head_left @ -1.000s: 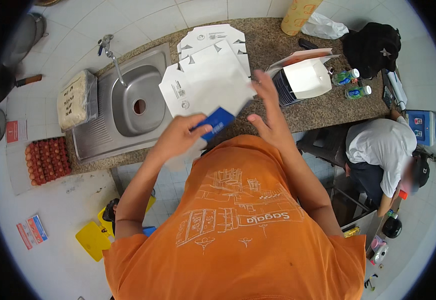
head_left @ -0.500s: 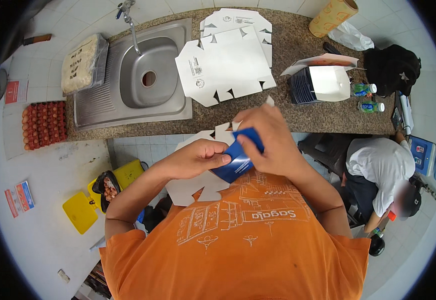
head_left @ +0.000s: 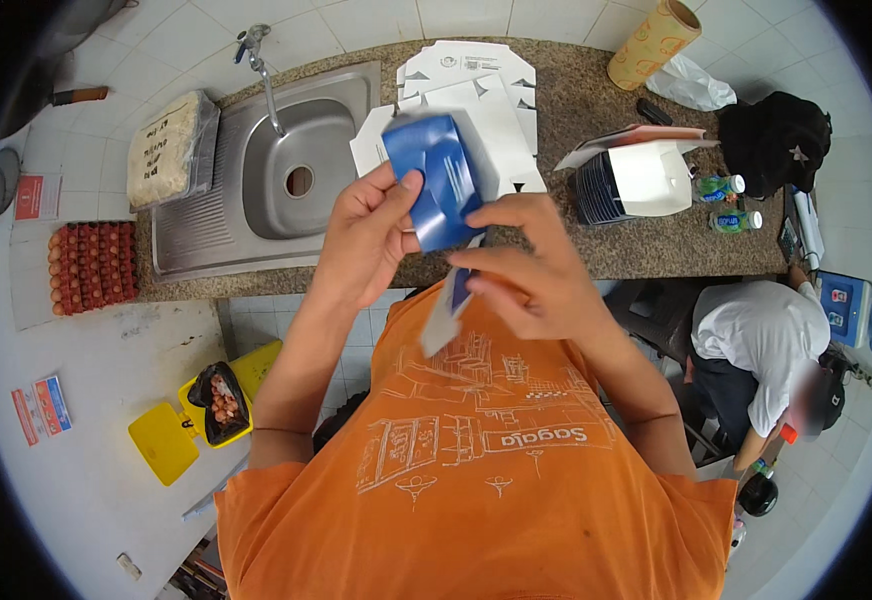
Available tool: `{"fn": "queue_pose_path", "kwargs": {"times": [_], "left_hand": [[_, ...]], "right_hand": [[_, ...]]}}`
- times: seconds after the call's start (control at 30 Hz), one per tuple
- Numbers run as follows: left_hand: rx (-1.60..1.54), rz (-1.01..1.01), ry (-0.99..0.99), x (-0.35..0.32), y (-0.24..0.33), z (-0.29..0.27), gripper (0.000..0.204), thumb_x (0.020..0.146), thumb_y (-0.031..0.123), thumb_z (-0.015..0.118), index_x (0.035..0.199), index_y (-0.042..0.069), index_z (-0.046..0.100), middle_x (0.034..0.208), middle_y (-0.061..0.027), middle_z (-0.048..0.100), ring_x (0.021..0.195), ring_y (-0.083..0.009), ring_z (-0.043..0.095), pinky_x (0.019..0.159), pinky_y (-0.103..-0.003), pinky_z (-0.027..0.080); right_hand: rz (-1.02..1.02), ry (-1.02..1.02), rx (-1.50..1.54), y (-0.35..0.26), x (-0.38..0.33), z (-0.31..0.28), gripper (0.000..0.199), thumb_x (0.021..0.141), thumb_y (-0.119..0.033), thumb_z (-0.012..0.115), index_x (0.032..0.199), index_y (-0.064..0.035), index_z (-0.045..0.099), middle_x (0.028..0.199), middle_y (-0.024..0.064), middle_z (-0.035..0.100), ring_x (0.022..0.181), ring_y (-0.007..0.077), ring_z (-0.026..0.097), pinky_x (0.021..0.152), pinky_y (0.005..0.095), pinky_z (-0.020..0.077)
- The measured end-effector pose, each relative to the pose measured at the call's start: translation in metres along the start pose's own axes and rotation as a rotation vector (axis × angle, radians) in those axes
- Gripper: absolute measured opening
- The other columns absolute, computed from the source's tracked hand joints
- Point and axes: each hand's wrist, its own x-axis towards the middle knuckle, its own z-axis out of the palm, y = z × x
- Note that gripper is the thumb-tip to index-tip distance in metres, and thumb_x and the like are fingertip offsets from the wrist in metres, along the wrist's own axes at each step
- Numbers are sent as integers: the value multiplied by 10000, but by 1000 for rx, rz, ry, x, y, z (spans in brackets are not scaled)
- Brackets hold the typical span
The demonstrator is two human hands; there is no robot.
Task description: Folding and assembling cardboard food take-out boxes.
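Observation:
A partly folded cardboard food box [head_left: 432,178], blue outside and white inside, is held up in front of my chest, its blue side facing me. My left hand [head_left: 364,232] grips its left edge, thumb on the blue face and fingers behind. My right hand [head_left: 536,265] is at its lower right, the index finger on the blue panel's edge and the thumb and other fingers around a flap that hangs down. Behind it on the counter lie flat white box blanks [head_left: 514,98], partly hidden. Nested folded boxes [head_left: 646,182] stand to the right.
A steel sink [head_left: 301,180] with a tap is set in the granite counter [head_left: 596,250], beside a bagged pale block [head_left: 171,150]. Egg trays [head_left: 94,265] are at left. Two small bottles [head_left: 736,220], a black cap [head_left: 778,140] and a roll [head_left: 654,45] are at right. A person [head_left: 756,340] sits nearby.
The box has been raised from near my shirt to above the counter edge and turned, its blue face now more upright. My left hand rose with it; my right hand shifted down to its lower side.

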Motion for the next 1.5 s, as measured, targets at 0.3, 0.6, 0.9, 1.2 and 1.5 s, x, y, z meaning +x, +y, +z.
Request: {"fn": "queue_pose_path", "kwargs": {"times": [0.3,0.6,0.9,1.2,1.5], "left_hand": [[-174,403,169,11,-26,52,274,1107,228,522,1158,-22,624,1055,-62,681,898,-87,634,913,-330,579],[-152,467,220,16,-63,67,259,1089,163,558,1205,-48,652,983,-37,686,911,-88,633,840,-273,553],[2084,556,-377,18,-75,2,382,857,84,649,1232,18,671,1206,-196,698,1050,-342,718,843,-414,597],[-217,37,161,39,-28,24,505,1099,463,465,1406,67,525,1222,-78,683,1052,-190,694,868,-365,592],[-473,307,453,66,-80,37,235,1089,201,556,1220,22,633,1131,-58,701,1016,-137,693,872,-285,597]], "right_hand": [[84,173,-114,13,6,2,578,735,-70,835,1290,-26,680,1459,193,550,1330,432,544,1064,472,505],[100,515,-113,32,10,17,245,671,-58,877,894,-32,780,1206,180,690,1102,385,684,926,426,558],[510,295,222,19,16,-1,932,881,-124,780,1624,-80,219,1503,257,490,1255,334,615,1063,410,496],[-23,-26,-493,45,-19,-4,543,888,-42,595,1418,-161,588,1490,119,553,1308,366,560,1066,488,490],[356,478,10,44,-22,30,353,886,-156,696,1238,-117,704,1500,227,526,1211,405,660,986,461,571]]}}
